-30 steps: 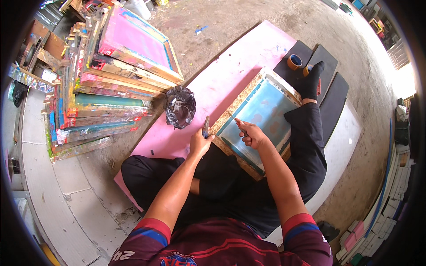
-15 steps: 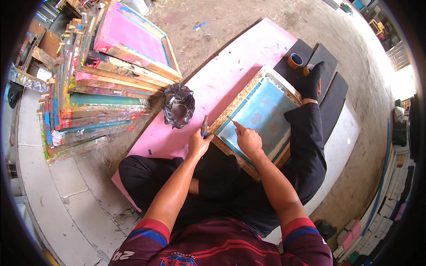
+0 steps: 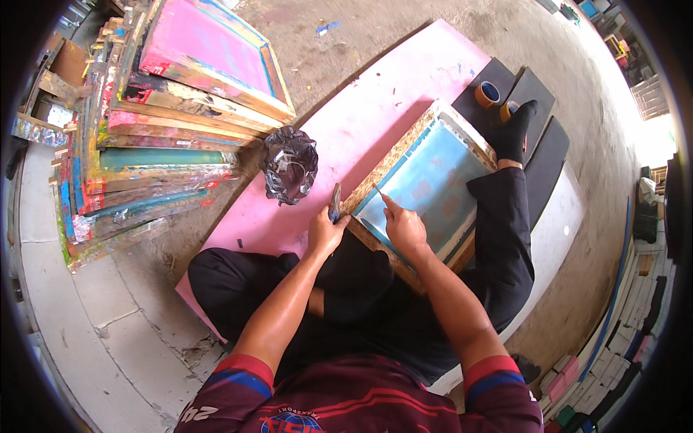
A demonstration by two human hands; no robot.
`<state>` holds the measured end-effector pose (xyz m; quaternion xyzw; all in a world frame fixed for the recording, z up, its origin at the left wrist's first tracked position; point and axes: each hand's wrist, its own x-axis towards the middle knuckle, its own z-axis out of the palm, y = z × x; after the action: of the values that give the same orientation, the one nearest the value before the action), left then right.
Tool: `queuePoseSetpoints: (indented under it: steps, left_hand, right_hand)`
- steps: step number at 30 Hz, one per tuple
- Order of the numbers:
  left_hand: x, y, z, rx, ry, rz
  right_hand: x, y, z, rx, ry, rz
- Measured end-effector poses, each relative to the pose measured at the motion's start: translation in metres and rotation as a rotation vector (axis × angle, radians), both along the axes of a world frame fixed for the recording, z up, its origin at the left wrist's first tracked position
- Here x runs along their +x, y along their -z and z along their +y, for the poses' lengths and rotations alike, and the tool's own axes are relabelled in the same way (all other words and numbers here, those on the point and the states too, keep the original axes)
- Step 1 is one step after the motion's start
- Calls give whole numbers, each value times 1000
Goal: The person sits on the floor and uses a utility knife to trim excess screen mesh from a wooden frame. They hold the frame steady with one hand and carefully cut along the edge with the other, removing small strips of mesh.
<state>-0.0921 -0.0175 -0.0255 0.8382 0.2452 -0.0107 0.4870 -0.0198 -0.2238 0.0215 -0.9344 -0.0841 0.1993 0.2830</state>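
A wooden screen-printing frame (image 3: 404, 150) with blue mesh (image 3: 433, 189) lies tilted across my lap, its far end near my foot. My right hand (image 3: 406, 229) is closed on a thin, pale stick-like tool (image 3: 380, 192), whose tip meets the inner edge of the frame's left side. At the frame's near left corner, my left hand (image 3: 327, 231) is closed around a small tool with a brown top and a dark blue body (image 3: 335, 205); its lower part is hidden by my fingers. The same hand rests against the frame's wood.
A crumpled black plastic bag (image 3: 290, 166) stands open on the pink board (image 3: 368, 94). Beyond my foot, two tape rolls (image 3: 487, 94) sit on dark mats (image 3: 498, 72). At left rises a stack of paint-stained frames (image 3: 195, 108).
The view has shifted slightly, so the frame stack and tape rolls appear a little displaced. Both hands keep their grips, and the stick stays at the frame's left inner edge.
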Motion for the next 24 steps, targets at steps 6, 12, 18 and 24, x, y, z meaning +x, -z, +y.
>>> queuePoseSetpoints:
  steps: [6,12,18,24]
  left_hand:
    - [5,-7,0,12,27,48]
    - [5,6,4,145,63,61]
    - [3,2,3,109,22,3]
    - [6,-6,6,133,67,67]
  right_hand:
    - [6,34,-16,189,-3,-98]
    - [12,3,-11,-18,-93,-39]
    - [32,23,-22,406,93,324]
    - [28,31,-14,449,92,217]
